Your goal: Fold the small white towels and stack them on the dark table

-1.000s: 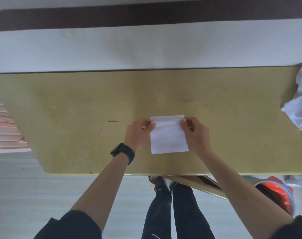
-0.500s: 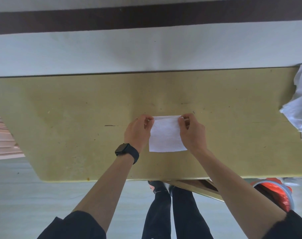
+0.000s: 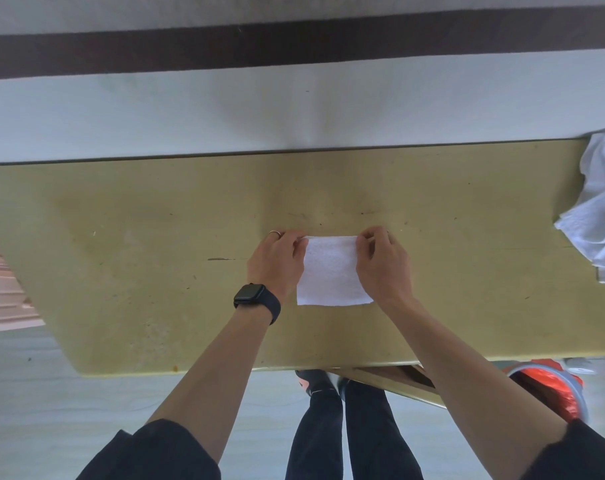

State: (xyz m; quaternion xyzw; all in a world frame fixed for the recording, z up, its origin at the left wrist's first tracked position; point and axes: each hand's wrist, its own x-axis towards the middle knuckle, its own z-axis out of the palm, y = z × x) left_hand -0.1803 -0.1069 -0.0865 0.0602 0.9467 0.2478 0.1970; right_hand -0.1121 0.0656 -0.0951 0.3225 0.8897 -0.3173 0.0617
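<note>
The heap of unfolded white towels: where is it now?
In the head view the heap lies at the far right end of the table, well right of the right hand and the folded towel it pinches.

- The folded towel's (image 3: 332, 271) two far corners are hidden under the curled fingers of the left hand (image 3: 277, 261) and the right hand (image 3: 380, 261), which pinch them.
- How many layers the folded towel has cannot be told.
- The crumpled towel heap (image 3: 598, 209) runs off the right picture edge.
- The bench (image 3: 155, 237) is cut off at both left and right.
- An orange-red round thing (image 3: 553, 389) below the bench is half hidden by the right forearm (image 3: 467, 368); what it is stays unclear.
- The shoes (image 3: 309, 379) are mostly hidden under the bench's near edge.
</note>
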